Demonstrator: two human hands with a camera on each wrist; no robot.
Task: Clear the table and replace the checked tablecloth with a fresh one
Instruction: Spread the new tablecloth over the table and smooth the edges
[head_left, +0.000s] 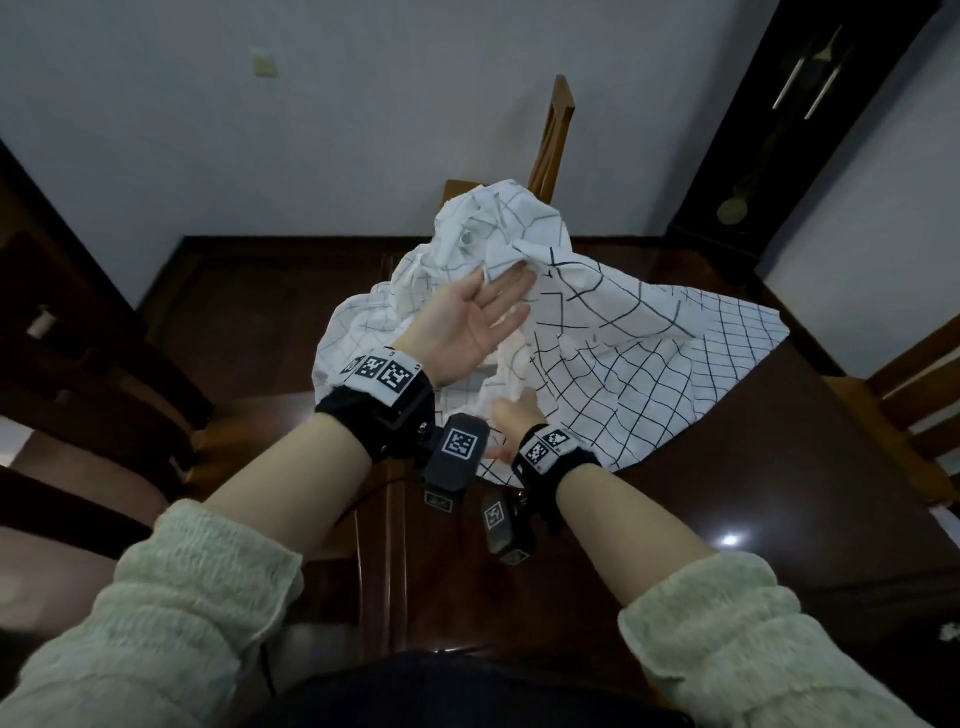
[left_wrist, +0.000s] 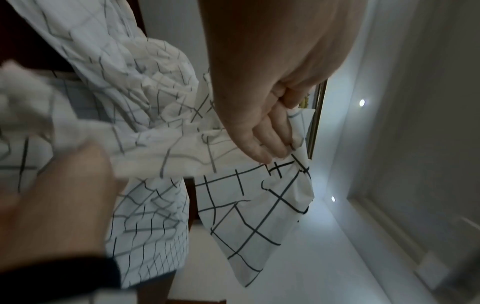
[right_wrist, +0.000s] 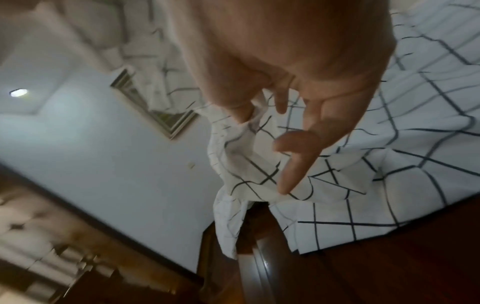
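Head view: checked tablecloth (head_left: 597, 332) bunched on dark counter (head_left: 779, 493), left hand (head_left: 467, 322) lifting fold, fingers straight. Left wrist view: fingers (left_wrist: 262, 139) pinching cloth edge. Right wrist view: right hand (right_wrist: 293, 115) pinching fold.

pale green fuzzy knit sleeves (head_left: 171, 613) pushed up the forearms, black wrist straps (head_left: 363, 415) with white square-code tags, chunky dark camera pods (head_left: 457, 457) hanging underneath, thin black cable

1 checked tablecloth (head_left: 597, 332), 1 table (head_left: 727, 519), 3 chairs (head_left: 556, 135), 2 hands (head_left: 467, 322)
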